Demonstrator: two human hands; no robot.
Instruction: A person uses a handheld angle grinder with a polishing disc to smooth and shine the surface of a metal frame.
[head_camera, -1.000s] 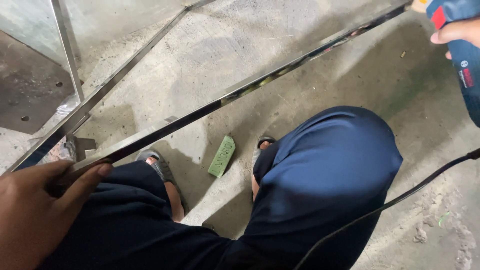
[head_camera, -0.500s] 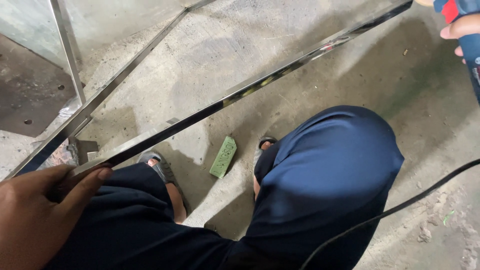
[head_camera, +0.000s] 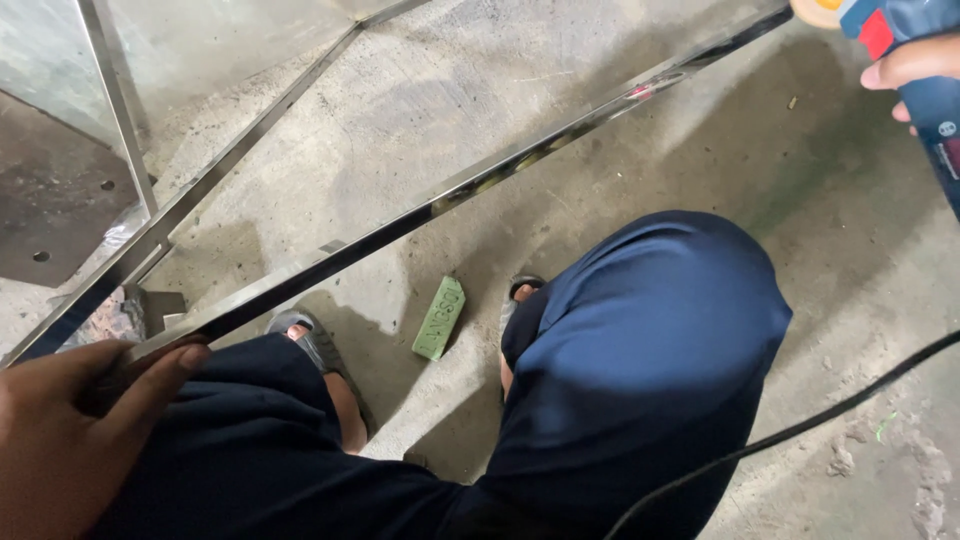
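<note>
My left hand (head_camera: 60, 430) grips the near end of a long shiny steel bar (head_camera: 450, 195) at the lower left; the bar runs diagonally up to the top right. My right hand (head_camera: 905, 70) holds a blue power tool (head_camera: 930, 90) with a red part at the top right corner, its round pale disc (head_camera: 815, 10) close to the bar's far end. I crouch in dark blue trousers (head_camera: 640, 360), with sandalled feet on the concrete.
A green bar of compound (head_camera: 440, 318) lies on the floor between my feet. A black cable (head_camera: 800, 430) trails across the lower right. More steel bars (head_camera: 230, 160) and a metal plate with holes (head_camera: 50, 210) lie at the left.
My right hand with the tool has shifted slightly up and right toward the frame corner. The left hand stays on the bar.
</note>
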